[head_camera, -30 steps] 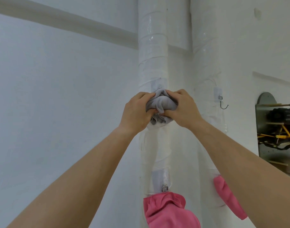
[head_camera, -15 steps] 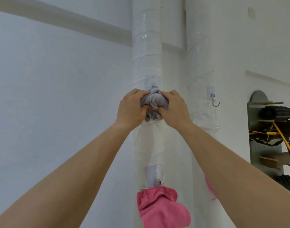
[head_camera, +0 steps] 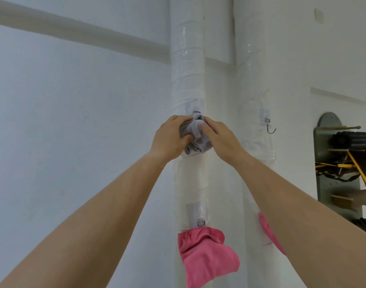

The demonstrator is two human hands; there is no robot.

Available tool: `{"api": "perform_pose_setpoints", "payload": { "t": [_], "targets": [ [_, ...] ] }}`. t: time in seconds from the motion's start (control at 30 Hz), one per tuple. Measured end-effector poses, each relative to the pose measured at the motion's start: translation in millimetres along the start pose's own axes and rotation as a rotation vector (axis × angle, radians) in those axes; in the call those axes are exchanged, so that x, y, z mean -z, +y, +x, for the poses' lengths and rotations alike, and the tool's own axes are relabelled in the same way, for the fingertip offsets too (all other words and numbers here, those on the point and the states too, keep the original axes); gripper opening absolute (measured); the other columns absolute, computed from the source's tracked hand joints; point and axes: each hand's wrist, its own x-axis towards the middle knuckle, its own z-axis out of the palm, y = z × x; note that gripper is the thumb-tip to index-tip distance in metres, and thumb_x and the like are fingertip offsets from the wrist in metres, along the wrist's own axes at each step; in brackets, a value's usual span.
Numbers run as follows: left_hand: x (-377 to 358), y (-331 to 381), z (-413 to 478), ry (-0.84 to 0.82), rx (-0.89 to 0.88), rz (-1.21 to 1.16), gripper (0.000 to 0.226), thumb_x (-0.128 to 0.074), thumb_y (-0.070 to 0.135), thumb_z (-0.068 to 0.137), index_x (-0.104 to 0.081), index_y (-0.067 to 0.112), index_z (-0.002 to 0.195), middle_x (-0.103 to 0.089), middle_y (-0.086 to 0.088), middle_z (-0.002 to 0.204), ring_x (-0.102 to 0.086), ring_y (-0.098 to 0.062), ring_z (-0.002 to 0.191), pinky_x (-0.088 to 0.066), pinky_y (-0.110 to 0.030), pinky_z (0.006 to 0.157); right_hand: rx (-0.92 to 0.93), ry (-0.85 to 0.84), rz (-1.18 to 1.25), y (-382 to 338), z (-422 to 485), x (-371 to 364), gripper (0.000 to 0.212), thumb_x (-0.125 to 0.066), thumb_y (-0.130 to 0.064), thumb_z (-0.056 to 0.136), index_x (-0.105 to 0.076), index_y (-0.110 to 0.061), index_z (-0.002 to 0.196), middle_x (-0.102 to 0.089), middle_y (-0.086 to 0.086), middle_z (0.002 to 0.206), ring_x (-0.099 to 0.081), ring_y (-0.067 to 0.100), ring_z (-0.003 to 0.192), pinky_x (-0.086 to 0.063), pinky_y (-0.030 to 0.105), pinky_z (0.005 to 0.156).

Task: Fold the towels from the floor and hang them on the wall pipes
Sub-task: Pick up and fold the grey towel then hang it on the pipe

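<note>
- The fingers point(head_camera: 179, 119) of the left hand point(head_camera: 168, 139) curl round the left side of a bunched grey towel point(head_camera: 196, 133). The thumb presses into the cloth from the near side.
- The right hand point(head_camera: 220, 140) grips the towel's right side. Its fingers point(head_camera: 212, 124) bend over the top and its thumb tip lies on the front of the cloth.
- Both hands hold the grey towel against the left pipe point(head_camera: 187, 59), a white upright pipe wrapped in clear tape.
- The top of the towel sits just under a clear stick-on pad point(head_camera: 193, 106) on that pipe. The hook of this pad is hidden by the cloth, so I cannot tell whether the towel hangs on it.
- Lower on the same pipe, a pink towel point(head_camera: 206, 255) hangs crumpled from a second pad with a metal hook point(head_camera: 201, 222).
- The right pipe point(head_camera: 250, 59) stands just beside the left one. A bare metal hook point(head_camera: 270, 127) hangs on it level with the hands.
- Further down the right pipe, part of a second pink towel point(head_camera: 268, 232) shows behind the right forearm.
- At the right edge, a grey rack point(head_camera: 327, 183) with wooden pegs is fixed to the wall point(head_camera: 74, 132). It carries black and yellow items that are too blurred to name.
- A pale band point(head_camera: 74, 32) slants across the wall on the left and meets the left pipe.
</note>
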Motion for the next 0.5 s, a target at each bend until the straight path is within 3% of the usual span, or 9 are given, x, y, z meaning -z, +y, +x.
{"api": "perform_pose_setpoints", "payload": {
  "t": [0.1,0.2,0.37,0.5],
  "targets": [
    [-8.6,-1.5,1.1,0.056,0.0,-0.068,0.052,-0.074,0.028,0.08,-0.059,0.029,0.13,-0.061,0.009,0.123,-0.057,-0.007,0.106,-0.041,-0.018,0.087,0.012,0.072,-0.069,12.1,7.7,-11.1,0.04,-0.051,-0.06,0.092,-0.063,-0.032,0.117,-0.065,-0.004,0.105,-0.062,0.009,0.093,-0.05,0.027,0.08],
    [-15.1,-2.8,6.6,0.098,0.001,-0.117,0.049,-0.075,0.025,0.076,-0.062,0.027,0.124,-0.063,0.01,0.115,-0.057,-0.005,0.1,-0.044,-0.017,0.084,-0.005,0.131,-0.083,16.7,19.2,-13.4,0.037,-0.061,-0.049,0.09,-0.064,-0.028,0.12,-0.056,0.001,0.112,-0.059,0.017,0.1,-0.049,0.031,0.089],
    [-16.9,-6.9,7.7,0.066,0.029,-0.179,0.046,-0.08,0.023,0.074,-0.064,0.027,0.118,-0.063,0.013,0.107,-0.059,0.002,0.093,-0.042,-0.006,0.076,0.016,0.1,-0.107,18.6,21.3,-7.1,0.026,-0.063,-0.043,0.091,-0.068,-0.03,0.114,-0.055,0.004,0.105,-0.059,0.018,0.093,-0.047,0.028,0.083],
    [-13.7,-6.0,8.7,0.052,0.024,-0.138,0.046,-0.081,0.024,0.073,-0.064,0.025,0.116,-0.064,0.01,0.107,-0.059,0.0,0.092,-0.042,-0.009,0.077,0.014,0.11,-0.092,17.9,23.3,-9.6,0.028,-0.064,-0.044,0.09,-0.07,-0.03,0.114,-0.055,0.004,0.103,-0.06,0.019,0.093,-0.047,0.027,0.081]
  ]
}}
